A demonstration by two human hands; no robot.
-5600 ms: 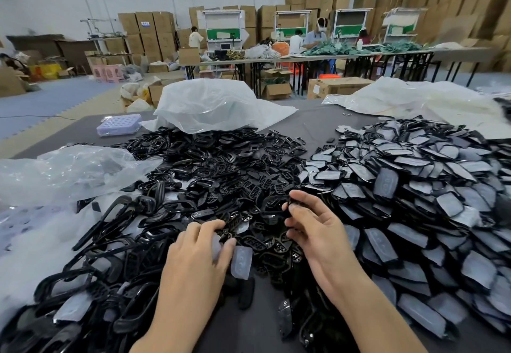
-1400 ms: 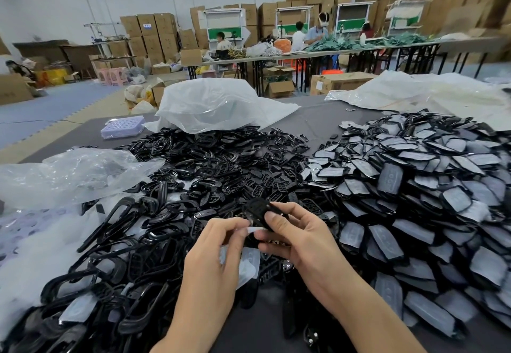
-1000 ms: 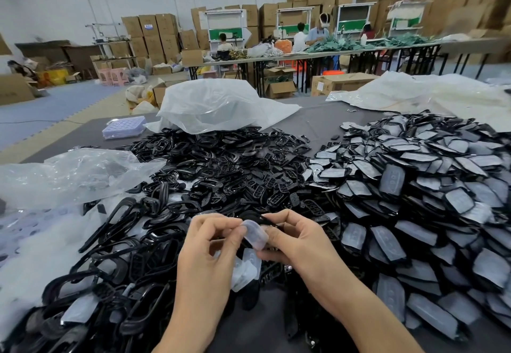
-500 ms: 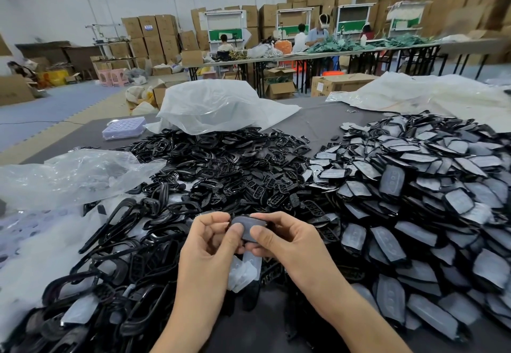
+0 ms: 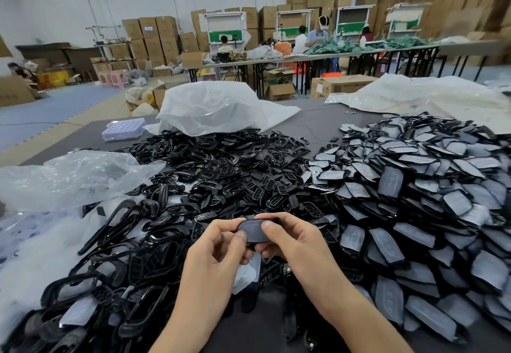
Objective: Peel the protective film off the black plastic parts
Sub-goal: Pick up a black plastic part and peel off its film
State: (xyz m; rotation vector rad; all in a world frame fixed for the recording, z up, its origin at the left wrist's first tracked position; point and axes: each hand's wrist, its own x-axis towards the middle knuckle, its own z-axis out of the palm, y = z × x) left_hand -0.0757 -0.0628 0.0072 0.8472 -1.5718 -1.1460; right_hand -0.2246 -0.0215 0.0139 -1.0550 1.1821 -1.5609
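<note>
Black plastic parts (image 5: 221,175) lie in big heaps on the grey table (image 5: 318,123). Far on the left sits a crumpled clear bag (image 5: 69,178). Next to it, low down, are big black loop frames (image 5: 116,228) with a few loose bits of pale film mixed in. Further back are a small purple tray (image 5: 123,128) and a puffy white bag (image 5: 218,109). The parts in the middle heap look shiny and bare, so I think those are done.

At the front, in the middle, the left hand (image 5: 213,256) pinches the left end of one black part (image 5: 253,229). Its thumb and fingers (image 5: 221,222) are clamped on it. Just under this hand hang some pale peeled films (image 5: 247,272). I cannot tell if the hand holds them. The right hand (image 5: 298,245) pinches the right end of the same part, with the thumb on top and the other fingers curled round the far edge. The part is up off the heaps, between the two hands. Its top looks dull grey, so it may have film on it, but I cannot tell for sure.

On the right is a very big heap of filmed parts (image 5: 414,200), each with a pale grey skin on it. None of those are peeled yet. So I think a good lot is done, but a lot more is left
</note>
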